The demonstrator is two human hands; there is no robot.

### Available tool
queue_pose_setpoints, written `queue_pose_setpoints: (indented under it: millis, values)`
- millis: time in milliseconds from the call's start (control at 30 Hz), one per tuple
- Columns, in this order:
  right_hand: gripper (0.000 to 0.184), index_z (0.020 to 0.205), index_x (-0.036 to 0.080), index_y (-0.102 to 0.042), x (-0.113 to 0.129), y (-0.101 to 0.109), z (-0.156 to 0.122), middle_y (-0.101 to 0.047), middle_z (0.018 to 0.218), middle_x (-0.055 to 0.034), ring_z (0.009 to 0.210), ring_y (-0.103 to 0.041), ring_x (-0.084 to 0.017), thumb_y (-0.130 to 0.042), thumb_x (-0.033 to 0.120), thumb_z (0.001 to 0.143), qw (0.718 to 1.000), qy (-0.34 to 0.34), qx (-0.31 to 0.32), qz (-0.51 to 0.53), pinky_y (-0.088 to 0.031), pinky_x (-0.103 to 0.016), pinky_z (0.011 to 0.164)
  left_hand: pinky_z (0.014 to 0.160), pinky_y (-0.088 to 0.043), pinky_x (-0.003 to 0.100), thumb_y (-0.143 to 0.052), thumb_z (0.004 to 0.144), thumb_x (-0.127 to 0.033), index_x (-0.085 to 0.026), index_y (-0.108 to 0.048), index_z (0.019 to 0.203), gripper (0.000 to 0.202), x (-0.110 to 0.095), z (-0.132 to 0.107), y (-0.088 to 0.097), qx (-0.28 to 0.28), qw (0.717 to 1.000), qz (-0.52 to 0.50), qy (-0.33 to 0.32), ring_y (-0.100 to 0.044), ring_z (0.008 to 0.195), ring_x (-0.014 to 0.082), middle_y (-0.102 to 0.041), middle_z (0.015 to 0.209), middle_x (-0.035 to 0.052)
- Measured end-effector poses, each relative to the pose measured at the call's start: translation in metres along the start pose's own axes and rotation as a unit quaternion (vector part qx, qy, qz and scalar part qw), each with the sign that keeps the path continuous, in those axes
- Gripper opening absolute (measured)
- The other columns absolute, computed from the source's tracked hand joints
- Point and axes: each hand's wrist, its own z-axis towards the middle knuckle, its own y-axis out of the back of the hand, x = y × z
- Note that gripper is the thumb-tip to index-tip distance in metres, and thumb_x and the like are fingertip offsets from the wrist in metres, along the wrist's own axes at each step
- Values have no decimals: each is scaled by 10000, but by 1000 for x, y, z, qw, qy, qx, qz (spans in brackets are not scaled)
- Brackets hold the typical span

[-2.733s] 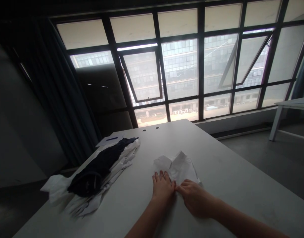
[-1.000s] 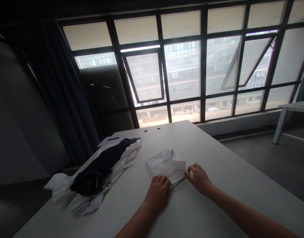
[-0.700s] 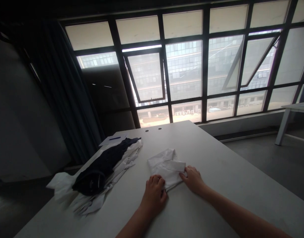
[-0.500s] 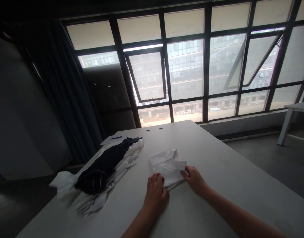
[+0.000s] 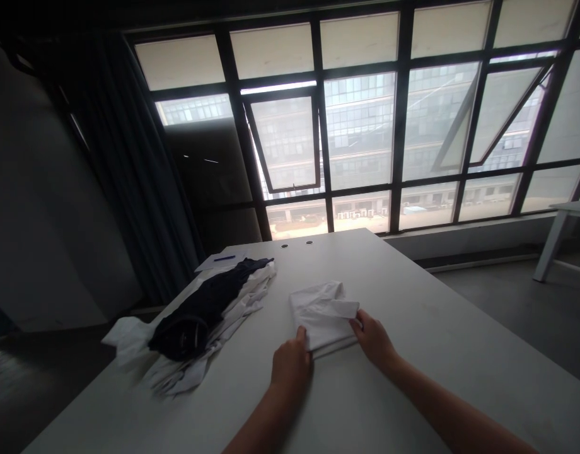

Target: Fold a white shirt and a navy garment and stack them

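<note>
A white cloth (image 5: 324,314), folded into a compact, slightly rumpled rectangle with one flap lapped across its top, lies flat mid-tabletop (image 5: 413,302).

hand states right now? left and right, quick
Left hand: curled, pinching the near-left corner of the folded white cloth.
Right hand: fingers at the cloth's right edge; grip cannot be told.

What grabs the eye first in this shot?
The dark-framed window wall fills the upper half, bright against a dim room. Below it, mid-table, a folded white cloth lies with the left hand at its near-left corner and the right hand at its right edge. Further left on the white table, a dark garment lies on a pile of white clothes.
</note>
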Motion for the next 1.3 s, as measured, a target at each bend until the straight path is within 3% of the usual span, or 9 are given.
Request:
queue_pose_setpoints:
  millis: [133, 333, 567, 700, 933, 1167, 1300]
  values:
    - [161, 999, 230, -640, 0, 1, -4, -747, 876, -72, 792, -682, -207, -505, 308, 961, 997, -12, 33, -69, -337, -271, 652, 661, -409, 294, -569, 867, -168, -253, -511, 1300, 446, 9, 2, 3, 2, 1000, -8, -29, -705, 822, 276, -729, 894, 76]
    - [260, 784, 215, -602, -3, 7, -13, -683, 732, -48, 679, -600, -177, -508, 371, 969, 993, -12, 15, -115, -309, -278, 624, 635, -374, 238, -545, 876, -207, -261, -525, 1119, 250, 37, -7, 3, -14, 971, -189, -145, -613, 678, 163, -647, 759, -26]
    - [290, 715, 222, -541, -8, 7, -13, -639, 681, -20, 639, -544, -163, -521, 376, 960, 994, 16, 29, -104, -302, -273, 626, 710, -415, 241, -576, 725, -100, -243, -552, 1186, 483, 43, -7, -1, -38, 949, -239, -202, -565, 760, 165, -614, 855, -4]
    - [286, 719, 221, -540, -9, 6, -12, -644, 692, -24, 645, -548, -165, -531, 378, 958, 993, -1, 30, -111, -299, -272, 622, 759, -428, 252, -563, 750, -114, -236, -619, 1082, 358, 42, -6, 1, -51, 947, -242, -204, -577, 825, 177, -624, 918, 24]
    - [235, 767, 228, -535, -6, 7, -14, -646, 726, -29, 700, -581, -185, -555, 376, 950, 993, -3, 8, -120, -320, -275, 643, 708, -407, 243, -505, 840, -148, -223, -580, 912, 128, 38, -6, 1, -49, 952, -253, -166, -567, 759, 162, -614, 824, 4]
    - [199, 798, 225, -536, -5, 7, -13, -658, 741, -26, 680, -585, -177, -566, 355, 946, 991, -14, 28, -133, -313, -285, 639, 630, -369, 234, -600, 849, -208, -244, -472, 1004, 204, 28, -8, -7, -67, 960, -254, -93, -555, 650, 147, -574, 732, -48]
    - [205, 805, 226, -531, -6, 8, -13, -661, 746, -27, 685, -594, -184, -559, 364, 953, 989, -5, 34, -145, -298, -289, 631, 645, -375, 231, -576, 914, -223, -247, -476, 1009, 140, 26, -8, -10, -60, 965, -240, -84, -603, 682, 153, -621, 767, -32]
